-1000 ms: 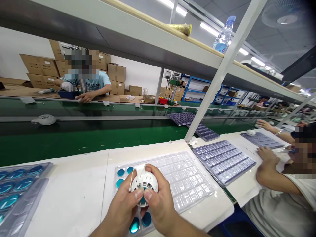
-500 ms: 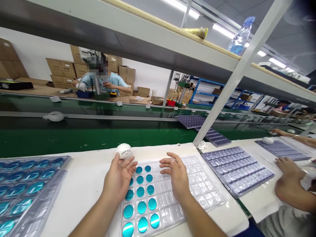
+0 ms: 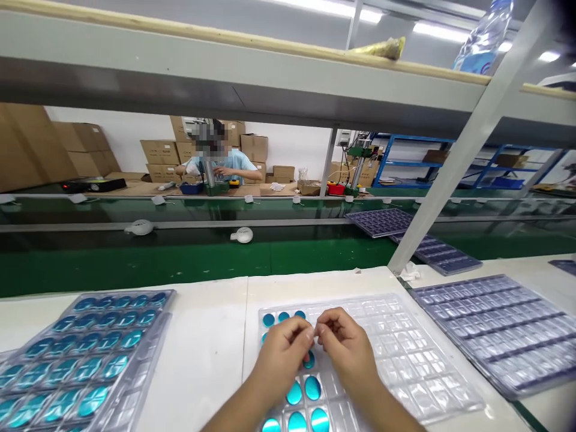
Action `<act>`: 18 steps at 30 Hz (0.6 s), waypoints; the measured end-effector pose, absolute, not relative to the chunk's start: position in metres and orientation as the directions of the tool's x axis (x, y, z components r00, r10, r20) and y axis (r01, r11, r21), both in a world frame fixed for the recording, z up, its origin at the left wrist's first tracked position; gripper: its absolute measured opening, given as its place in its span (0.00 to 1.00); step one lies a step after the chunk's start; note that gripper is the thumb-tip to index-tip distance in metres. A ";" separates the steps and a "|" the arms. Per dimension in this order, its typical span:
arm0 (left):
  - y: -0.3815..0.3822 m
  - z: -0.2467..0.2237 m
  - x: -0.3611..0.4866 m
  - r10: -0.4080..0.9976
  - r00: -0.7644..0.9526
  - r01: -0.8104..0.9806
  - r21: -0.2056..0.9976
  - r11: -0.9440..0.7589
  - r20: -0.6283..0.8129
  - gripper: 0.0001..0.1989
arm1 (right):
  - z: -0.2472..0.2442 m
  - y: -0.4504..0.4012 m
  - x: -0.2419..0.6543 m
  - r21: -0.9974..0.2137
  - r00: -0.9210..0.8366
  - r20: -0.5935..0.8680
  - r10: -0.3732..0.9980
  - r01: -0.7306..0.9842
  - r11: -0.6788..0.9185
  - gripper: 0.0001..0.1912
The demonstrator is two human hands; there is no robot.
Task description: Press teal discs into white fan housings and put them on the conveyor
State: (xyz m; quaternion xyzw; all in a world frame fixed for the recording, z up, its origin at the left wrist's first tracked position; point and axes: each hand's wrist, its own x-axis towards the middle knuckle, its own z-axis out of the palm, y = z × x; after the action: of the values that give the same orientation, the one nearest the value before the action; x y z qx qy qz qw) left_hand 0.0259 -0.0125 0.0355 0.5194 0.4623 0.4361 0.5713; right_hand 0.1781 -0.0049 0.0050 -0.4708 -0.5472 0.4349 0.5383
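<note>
Both hands meet over a clear plastic tray (image 3: pixel 387 342) partly filled with round discs with shiny teal faces (image 3: pixel 312 387). My left hand (image 3: pixel 284 354) is closed, thumb and forefinger pinched together above the filled columns. Close beside it, my right hand (image 3: pixel 348 348) is pinched the same way, its fingertips almost touching the left ones. Whatever lies between the fingertips is too small or hidden to make out. Some discs are covered by my left hand. Two white rounded devices, one (image 3: pixel 243 234) straight ahead and another (image 3: pixel 140 227) further left, lie on the green conveyor belt (image 3: pixel 189 258).
Stacked trays of teal discs (image 3: pixel 108 342) stand at left. Clear trays (image 3: pixel 499 330) lie at right beyond a slanted white post (image 3: pixel 454 162). Dark trays (image 3: pixel 382 222) rest on the belt. An overhead shelf (image 3: pixel 270 78) crosses above; a co-worker (image 3: pixel 238 162) sits opposite.
My hands were apart and open, with a white device at my left fingertips. They have come together and closed; a white device now lies on the belt ahead. The view has turned.
</note>
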 end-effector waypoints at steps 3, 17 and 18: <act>-0.016 0.035 0.028 0.967 0.247 0.040 0.998 0.056 -0.064 0.13 | 0.003 -0.007 0.178 -0.963 -0.015 0.230 0.973 0.144 0.229 0.03; -0.017 0.033 0.027 0.965 0.261 -0.026 0.998 0.049 -0.040 0.13 | 0.004 -0.010 0.171 -0.947 -0.028 0.310 0.950 0.080 0.311 0.04; -0.016 0.033 0.027 0.963 0.268 -0.043 0.998 0.050 -0.036 0.13 | 0.004 -0.010 0.171 -0.940 -0.033 0.334 0.942 0.064 0.335 0.04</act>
State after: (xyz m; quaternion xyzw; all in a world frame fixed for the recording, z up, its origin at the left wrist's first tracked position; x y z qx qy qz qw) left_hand 0.0266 -0.0163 0.0333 0.5394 0.4262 0.4291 0.5858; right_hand 0.1709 -0.0100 0.0042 -0.4192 -0.6000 0.3958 0.5546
